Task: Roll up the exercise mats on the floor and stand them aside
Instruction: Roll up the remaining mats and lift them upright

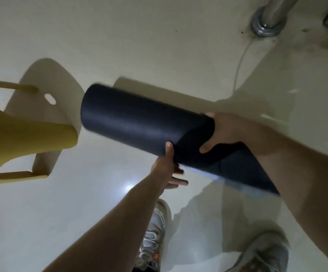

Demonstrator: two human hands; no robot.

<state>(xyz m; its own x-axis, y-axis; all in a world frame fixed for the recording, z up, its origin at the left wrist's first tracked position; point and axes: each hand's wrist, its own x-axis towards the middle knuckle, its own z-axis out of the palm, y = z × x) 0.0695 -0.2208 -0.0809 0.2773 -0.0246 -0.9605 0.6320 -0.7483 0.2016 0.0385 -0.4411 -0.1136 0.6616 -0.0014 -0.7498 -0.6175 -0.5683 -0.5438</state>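
A dark blue-black exercise mat (139, 124), rolled into a thick tube, hangs in the air above the pale floor, its far end pointing up-left. My right hand (223, 130) grips the roll near its loose outer flap, thumb on the near side. My left hand (169, 165) reaches under the roll, thumb touching its lower edge and fingers spread below it. The near end of the roll is hidden behind my right forearm.
A yellow plastic piece with cut-out holes (22, 132) juts in from the left edge, close to the roll's far end. A metal pole with a round base (267, 22) stands at the top right. My two grey sneakers (155, 232) are on the glossy floor (80, 203) below.
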